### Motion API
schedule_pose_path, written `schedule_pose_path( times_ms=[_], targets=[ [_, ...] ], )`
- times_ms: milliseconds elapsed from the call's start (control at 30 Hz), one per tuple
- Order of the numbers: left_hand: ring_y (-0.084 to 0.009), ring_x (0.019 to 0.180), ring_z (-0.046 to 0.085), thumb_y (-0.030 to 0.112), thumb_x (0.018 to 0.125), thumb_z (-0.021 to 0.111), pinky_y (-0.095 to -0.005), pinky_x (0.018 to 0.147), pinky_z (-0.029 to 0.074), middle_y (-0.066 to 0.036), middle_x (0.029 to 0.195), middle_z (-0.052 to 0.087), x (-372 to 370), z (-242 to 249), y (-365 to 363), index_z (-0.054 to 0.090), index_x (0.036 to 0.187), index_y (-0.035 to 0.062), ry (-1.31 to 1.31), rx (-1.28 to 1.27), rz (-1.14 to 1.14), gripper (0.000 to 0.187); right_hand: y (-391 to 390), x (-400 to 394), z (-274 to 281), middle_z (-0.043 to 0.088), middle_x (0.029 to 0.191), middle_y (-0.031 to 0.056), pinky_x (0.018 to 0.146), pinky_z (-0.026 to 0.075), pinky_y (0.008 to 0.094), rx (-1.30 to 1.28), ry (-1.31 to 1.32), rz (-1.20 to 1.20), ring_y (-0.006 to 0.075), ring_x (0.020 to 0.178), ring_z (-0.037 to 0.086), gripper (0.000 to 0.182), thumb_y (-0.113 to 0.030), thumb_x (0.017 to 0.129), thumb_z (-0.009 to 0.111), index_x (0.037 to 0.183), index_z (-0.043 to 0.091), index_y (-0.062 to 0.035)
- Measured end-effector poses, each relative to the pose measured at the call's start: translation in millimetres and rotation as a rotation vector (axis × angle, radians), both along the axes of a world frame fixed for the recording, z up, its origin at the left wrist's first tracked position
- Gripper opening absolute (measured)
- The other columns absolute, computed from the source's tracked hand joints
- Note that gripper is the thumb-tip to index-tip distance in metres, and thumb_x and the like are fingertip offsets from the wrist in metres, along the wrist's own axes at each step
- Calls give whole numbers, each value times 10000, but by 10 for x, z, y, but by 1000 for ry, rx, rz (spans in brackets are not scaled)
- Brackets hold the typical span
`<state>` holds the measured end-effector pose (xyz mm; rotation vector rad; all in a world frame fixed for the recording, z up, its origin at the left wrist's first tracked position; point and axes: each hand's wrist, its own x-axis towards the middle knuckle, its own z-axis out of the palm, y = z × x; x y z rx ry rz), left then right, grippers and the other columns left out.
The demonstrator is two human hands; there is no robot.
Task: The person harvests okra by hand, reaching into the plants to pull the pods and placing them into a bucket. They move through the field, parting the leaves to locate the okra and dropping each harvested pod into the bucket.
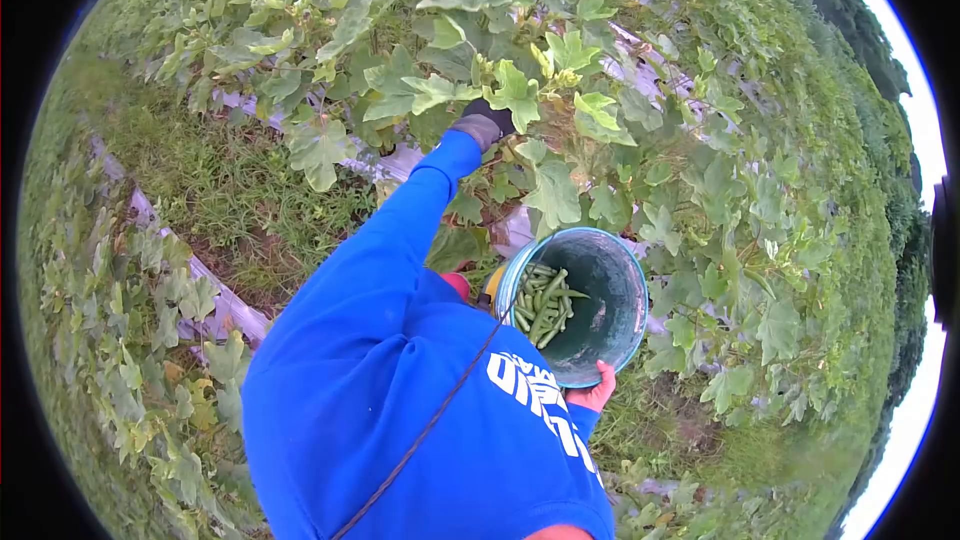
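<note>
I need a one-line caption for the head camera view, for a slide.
A gloved left hand reaches into leafy okra plants while the right hand holds a bucket of green pods.

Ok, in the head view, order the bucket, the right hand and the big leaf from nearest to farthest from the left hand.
From the left hand:
1. Leaf, right beside it, upper right.
2. Bucket, lower right.
3. Right hand, below the bucket, gripping its rim.

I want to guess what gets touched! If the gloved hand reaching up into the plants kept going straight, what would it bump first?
Most likely the big green leaves right at the left hand. Its fingers already disappear among them, so depth is hard to judge.
</note>
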<state>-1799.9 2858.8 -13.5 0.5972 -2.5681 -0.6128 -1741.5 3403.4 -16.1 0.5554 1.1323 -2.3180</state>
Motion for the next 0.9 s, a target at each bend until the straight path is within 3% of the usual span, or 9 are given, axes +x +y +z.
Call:
schedule_pose_path(
  times_ms=[67,100,167,233,300,567,633,767,900],
  targets=[
    [-346,1158,522,392,906,482,-413,962,418,-168,1227,586,-65,-82,-156,554,1230,107,72,-19,71,438,10,-31,-30,607,1158,114,934,457,440,-2,-22,-1,276,1055,576,483,-173,745,600,1196,531,-16],
    [-331,1144,539,337,924,477,-393,952,434,-138,1202,607,110,184,-142,549,1225,95,-16,328,98,393,25,-50,-65,605,1161,111,937,454,443,-35,-47,-10,278,1058,575,481,-172,743,599,1195,533,-20],
    [-330,1119,556,308,945,457,-390,936,448,-121,1186,614,284,-23,-171,541,1234,99,604,1379,-133,367,59,-79,-137,604,1162,109,939,450,445,-21,-52,-2,278,1064,571,479,-177,743,601,1192,535,-24],
    [-317,1075,580,271,958,442,-401,934,453,-125,1168,613,539,-361,-250,541,1227,97,302,179,57,335,38,-119,-149,603,1160,107,941,446,446,7,-46,16,277,1070,565,474,-183,743,606,1184,541,-22],
    [-330,1034,588,327,921,500,-426,906,463,-147,1139,608,670,-162,-175,565,1180,106,308,378,-54,347,-5,-161,-181,608,1185,91,965,426,476,23,-52,16,283,1083,559,455,-214,749,619,1174,561,-65],
    [-401,968,584,386,857,589,-447,862,463,-162,1059,613,667,687,513,600,1095,93,-43,89,-286,378,-263,-356,-284,603,1187,86,978,418,457,-5,-77,114,277,1091,548,451,-242,740,638,1146,569,-60],
    [-360,976,587,447,816,603,-461,862,475,-164,1051,595,556,740,659,590,1125,141,-195,94,-170,435,-312,-375,-336,607,1176,88,971,425,454,-38,-85,143,277,1080,553,442,-236,738,639,1136,571,-57],
    [-377,922,587,470,822,615,-473,801,478,-176,944,604,450,290,601,607,1051,136,10,154,-68,405,-446,-361,-253,622,1141,92,945,445,448,-37,-107,167,277,1047,568,433,-225,727,648,1121,579,-59],
    [-367,926,606,295,792,650,-446,808,486,-182,978,633,596,312,622,637,999,84,165,433,108,295,-435,-363,-299,593,1187,99,956,430,460,-59,-101,176,285,1086,549,506,-207,729,625,1202,541,-49]
  ],
)
